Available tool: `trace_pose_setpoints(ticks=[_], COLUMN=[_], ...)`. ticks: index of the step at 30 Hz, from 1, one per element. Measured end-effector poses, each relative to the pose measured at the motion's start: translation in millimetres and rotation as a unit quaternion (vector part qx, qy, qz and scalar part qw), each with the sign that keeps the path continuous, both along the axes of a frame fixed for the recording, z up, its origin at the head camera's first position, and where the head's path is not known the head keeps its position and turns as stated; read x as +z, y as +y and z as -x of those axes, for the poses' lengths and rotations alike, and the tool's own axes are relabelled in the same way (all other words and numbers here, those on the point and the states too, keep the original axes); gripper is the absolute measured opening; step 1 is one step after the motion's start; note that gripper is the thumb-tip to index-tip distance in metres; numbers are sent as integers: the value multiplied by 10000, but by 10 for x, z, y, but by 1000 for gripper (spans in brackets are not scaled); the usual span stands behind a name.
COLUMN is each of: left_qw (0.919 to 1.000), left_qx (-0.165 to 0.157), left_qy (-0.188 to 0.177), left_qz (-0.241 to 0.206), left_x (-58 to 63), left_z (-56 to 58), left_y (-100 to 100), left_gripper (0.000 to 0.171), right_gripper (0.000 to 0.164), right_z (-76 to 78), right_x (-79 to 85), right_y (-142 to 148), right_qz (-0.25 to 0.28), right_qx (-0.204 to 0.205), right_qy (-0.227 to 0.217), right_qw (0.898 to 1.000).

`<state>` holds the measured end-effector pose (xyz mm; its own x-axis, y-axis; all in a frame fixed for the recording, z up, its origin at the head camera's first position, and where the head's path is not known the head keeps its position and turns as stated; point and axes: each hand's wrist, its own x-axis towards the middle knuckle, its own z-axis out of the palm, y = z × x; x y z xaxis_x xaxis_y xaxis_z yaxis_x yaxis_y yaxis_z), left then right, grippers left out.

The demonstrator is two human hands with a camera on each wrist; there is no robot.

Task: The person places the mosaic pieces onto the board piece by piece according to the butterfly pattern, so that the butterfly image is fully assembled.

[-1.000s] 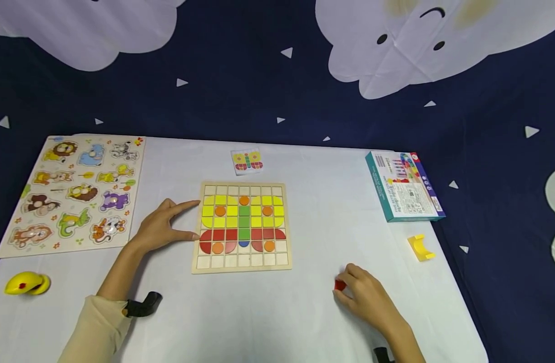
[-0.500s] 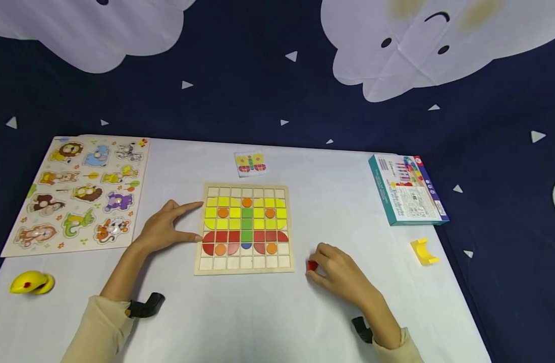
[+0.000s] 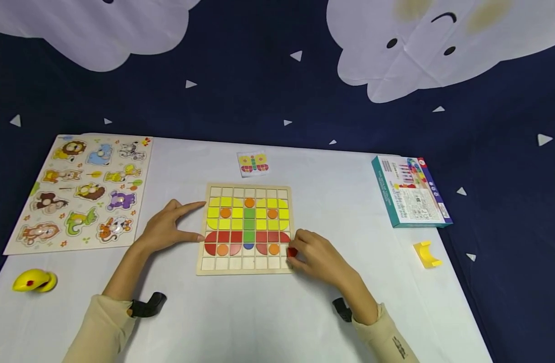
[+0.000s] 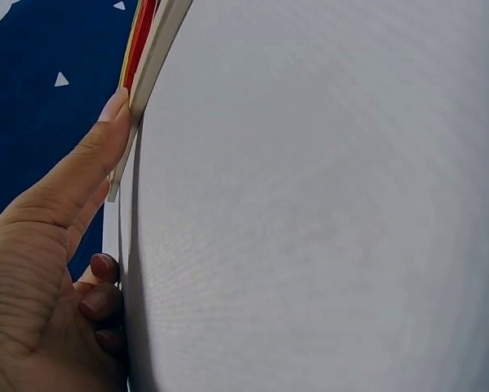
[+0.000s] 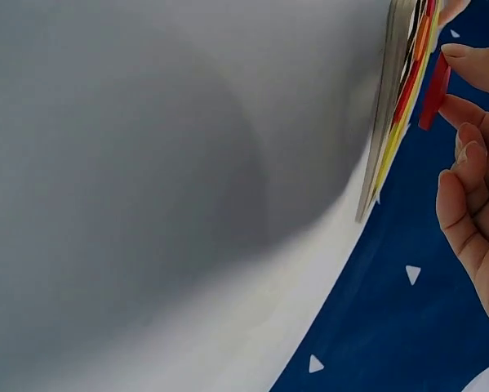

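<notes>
Placing step, I judge: right hand (image 3: 320, 257) pinches a small red wooden tile (image 3: 292, 252) at the square wooden grid board (image 3: 246, 229)'s lower right cells; left hand (image 3: 166, 228), fingers straight, steadies its left edge; next, lowering it squarely into an empty cell.

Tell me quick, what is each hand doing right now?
Left hand: open, fingers straight against the puzzle board edge.
Right hand: pinching a red piece at the board's right edge.

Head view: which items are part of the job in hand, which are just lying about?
In use:
grid board, braced by left hand
red piece, pinched by right hand
butterfly pattern card, likely the reference

Lying about:
animal puzzle board
game box
yellow curved block
yellow toy
</notes>
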<state>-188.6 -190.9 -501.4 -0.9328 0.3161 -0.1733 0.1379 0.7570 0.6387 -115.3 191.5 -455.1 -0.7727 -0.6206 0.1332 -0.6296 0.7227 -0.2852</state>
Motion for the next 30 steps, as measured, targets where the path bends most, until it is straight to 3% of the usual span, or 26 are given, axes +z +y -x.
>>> trace_pose_setpoints(ticks=[11, 22, 30], left_qw=[10000, 10000, 9999], left_qx=[-12, 22, 2], left_qy=[2, 44, -33], left_qz=[-42, -61, -96], left_x=[-2, 41, 16], left_z=[-8, -18, -15], left_y=[12, -5, 20], left_gripper=[92, 92, 92], right_gripper=[20, 12, 20], right_z=[113, 133, 101], right_x=[-42, -90, -20], right_y=[-106, -142, -122], right_qz=[-259, 140, 204], right_qx=[69, 99, -76], right_qy=[-139, -440, -534], right_qw=[9995, 9989, 9983])
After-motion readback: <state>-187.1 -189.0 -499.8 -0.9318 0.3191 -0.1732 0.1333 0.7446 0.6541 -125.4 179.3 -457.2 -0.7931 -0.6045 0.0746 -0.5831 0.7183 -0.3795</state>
